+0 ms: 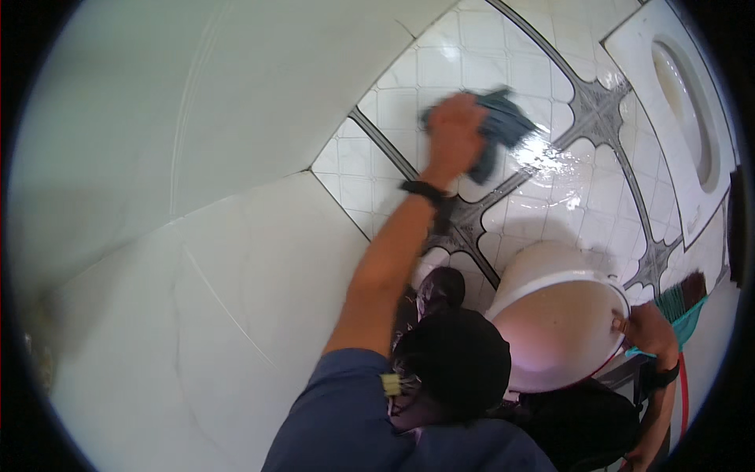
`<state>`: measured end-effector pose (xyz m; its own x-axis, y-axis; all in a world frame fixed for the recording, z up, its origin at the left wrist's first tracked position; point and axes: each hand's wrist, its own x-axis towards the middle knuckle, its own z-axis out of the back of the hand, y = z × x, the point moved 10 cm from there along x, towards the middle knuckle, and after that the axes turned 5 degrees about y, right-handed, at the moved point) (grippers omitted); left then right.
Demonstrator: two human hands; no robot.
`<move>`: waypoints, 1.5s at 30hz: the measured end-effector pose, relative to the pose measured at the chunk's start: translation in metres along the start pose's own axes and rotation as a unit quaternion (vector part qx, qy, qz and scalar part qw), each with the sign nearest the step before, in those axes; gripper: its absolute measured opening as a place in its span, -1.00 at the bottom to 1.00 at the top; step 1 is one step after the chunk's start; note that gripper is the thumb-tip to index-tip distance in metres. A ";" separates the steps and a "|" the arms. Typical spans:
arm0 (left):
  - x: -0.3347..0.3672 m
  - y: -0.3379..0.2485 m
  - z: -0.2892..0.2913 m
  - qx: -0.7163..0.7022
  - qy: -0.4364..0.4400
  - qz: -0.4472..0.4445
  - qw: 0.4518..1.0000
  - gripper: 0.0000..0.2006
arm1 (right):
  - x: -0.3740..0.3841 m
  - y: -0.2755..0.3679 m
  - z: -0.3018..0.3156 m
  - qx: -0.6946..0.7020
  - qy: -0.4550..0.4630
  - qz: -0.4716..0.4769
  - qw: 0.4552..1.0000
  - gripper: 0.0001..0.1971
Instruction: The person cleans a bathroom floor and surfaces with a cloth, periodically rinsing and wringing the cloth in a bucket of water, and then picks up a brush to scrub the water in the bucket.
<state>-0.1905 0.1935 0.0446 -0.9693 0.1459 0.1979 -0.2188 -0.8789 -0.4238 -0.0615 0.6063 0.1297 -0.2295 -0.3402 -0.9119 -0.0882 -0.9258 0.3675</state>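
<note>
Head view: the left hand (pixel 458 126) is reached far out over glossy white floor tiles (pixel 397 106), its palm over a dark grey-blue cloth (pixel 510 119). Hand and cloth are blurred, so I cannot tell whether the fingers are clenched or only pressing. Most of the cloth lies to the right of that hand, just beside the fingers and under them; the left arm is the nearer of the 2. Bunched, the cloth has no clean long axis: 1 part stretches rightward from the knuckles toward a bright reflection, and another trails back toward the body.

Closer to the body, on the right side, the right hand (pixel 651 329) has its fingers hooked over the right edge of a white bucket (pixel 543 263), clamped on the rim. The bucket appears tilted: its mouth faces the body, its base points away, and its long axis runs roughly from the body outward. The bucket sits well apart from the cloth, nearer the body and to its right.

Just beyond the right hand is a broom head with brown and green bristles (pixel 692 291); a white squat pan (pixel 651 86) lies at the far right.
</note>
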 end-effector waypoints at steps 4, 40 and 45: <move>-0.085 0.113 0.078 0.145 0.022 0.150 0.978 -0.52 | 0.002 0.020 0.008 -0.023 0.020 0.008 0.999 -0.49; -0.234 0.093 0.062 0.154 0.098 0.357 0.916 -0.48 | -0.056 -0.364 0.183 -0.338 -0.325 -0.024 0.883 -0.54; -0.276 0.020 0.049 0.138 0.104 0.412 0.895 -0.51 | -0.064 -0.363 0.211 -0.245 -0.412 -0.106 0.872 -0.58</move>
<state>0.0777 0.1138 0.0248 -0.7951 -0.5469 -0.2621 0.5878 -0.8014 -0.1109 -0.2196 0.9986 0.0928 -0.8937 -0.1066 -0.4357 0.1648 -0.9814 -0.0981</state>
